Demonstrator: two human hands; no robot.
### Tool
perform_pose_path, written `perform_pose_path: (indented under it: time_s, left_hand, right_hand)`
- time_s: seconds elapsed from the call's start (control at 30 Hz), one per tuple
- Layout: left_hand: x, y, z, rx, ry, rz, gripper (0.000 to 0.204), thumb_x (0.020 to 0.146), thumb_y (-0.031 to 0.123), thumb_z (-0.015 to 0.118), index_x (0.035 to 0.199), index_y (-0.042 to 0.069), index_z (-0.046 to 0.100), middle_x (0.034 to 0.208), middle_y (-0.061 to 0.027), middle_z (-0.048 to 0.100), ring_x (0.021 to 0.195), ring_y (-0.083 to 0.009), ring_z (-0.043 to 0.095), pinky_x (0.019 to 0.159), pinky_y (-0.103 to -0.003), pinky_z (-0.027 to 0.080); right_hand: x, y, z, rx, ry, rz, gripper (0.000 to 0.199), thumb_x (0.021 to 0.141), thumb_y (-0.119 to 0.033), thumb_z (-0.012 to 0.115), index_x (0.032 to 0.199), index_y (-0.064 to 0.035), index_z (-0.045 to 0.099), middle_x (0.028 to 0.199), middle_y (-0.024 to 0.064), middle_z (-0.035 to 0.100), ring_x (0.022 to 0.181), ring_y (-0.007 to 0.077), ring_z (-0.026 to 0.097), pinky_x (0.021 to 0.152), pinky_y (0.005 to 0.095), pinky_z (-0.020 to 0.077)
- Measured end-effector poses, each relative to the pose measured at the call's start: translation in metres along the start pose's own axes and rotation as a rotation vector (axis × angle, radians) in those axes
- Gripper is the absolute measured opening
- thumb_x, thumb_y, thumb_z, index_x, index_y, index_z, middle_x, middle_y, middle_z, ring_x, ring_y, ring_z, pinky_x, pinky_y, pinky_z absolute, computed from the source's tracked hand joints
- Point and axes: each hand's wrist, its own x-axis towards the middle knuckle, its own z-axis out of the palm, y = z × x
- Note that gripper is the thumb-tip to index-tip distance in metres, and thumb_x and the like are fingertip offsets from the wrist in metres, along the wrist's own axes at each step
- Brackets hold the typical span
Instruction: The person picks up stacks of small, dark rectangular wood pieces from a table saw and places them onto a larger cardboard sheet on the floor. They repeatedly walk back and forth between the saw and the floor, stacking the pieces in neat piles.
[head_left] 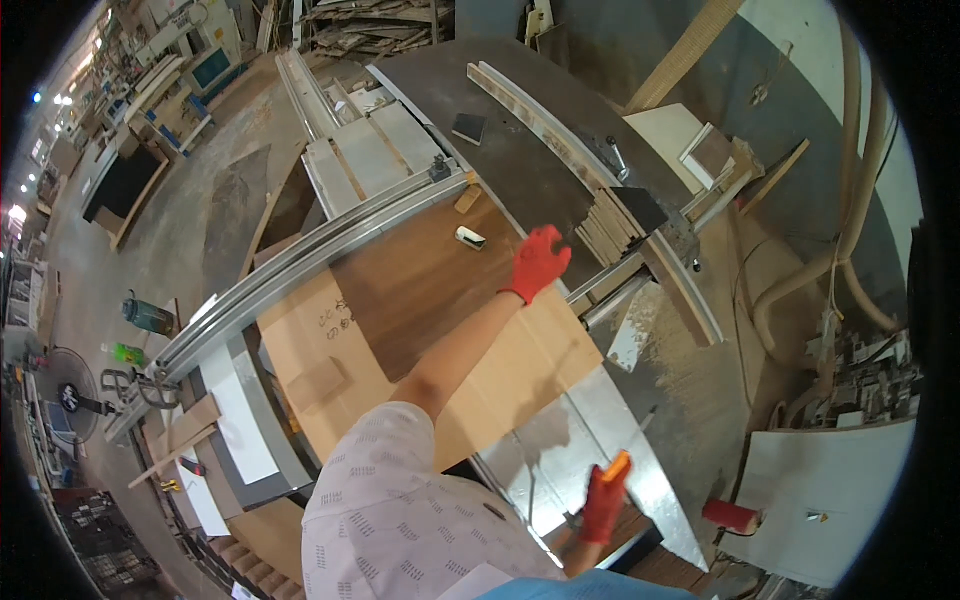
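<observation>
Overhead, left hand (540, 262) on brown panel (430, 275)

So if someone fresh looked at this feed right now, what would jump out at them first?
Probably the two bright red gloves: the left hand reaches out over the dark brown panel at the centre of the saw table, and the right hand near the bottom edge grips something orange. Next, the stack of cut wood strips just past the left hand.
</observation>
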Motion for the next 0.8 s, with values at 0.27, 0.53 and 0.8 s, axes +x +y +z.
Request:
perform_pose_path:
  time_s: [0.27,0.53,0.8]
  left_hand:
    - [0.167,-0.053,0.046,0.229,0.144,-0.352,0.057,0.086,0.036,0.064,0.134,0.006,0.054,0.142,-0.0185,0.051,0.132,-0.0392,0.047,0.106,-0.054,0.041]
    - [0.281,-0.148,0.071,0.697,0.197,-0.448,0.083,0.090,0.050,0.060,0.154,0.003,0.038,0.161,-0.0189,0.035,0.150,-0.0392,0.028,0.120,-0.058,0.020]
    - [0.325,-0.190,0.079,0.977,0.112,-0.605,0.084,0.097,0.057,0.040,0.158,0.001,0.030,0.167,-0.0163,0.025,0.155,-0.0375,0.018,0.123,-0.060,0.006]
  right_hand:
    - [0.062,0.103,0.107,-0.468,0.236,-0.530,0.073,0.083,-0.036,0.076,0.142,-0.0020,0.049,0.126,0.0221,0.064,0.102,0.0406,0.067,0.081,0.0486,0.0542]
    - [0.083,0.215,0.122,0.126,0.259,-0.187,0.079,0.072,-0.035,0.085,0.133,0.0071,0.057,0.117,0.0248,0.069,0.104,0.0393,0.069,0.087,0.0437,0.0572]
    - [0.053,0.278,0.116,0.341,0.265,0.312,0.075,0.071,-0.037,0.080,0.130,0.0032,0.059,0.109,0.0204,0.069,0.094,0.0364,0.069,0.083,0.0437,0.0560]
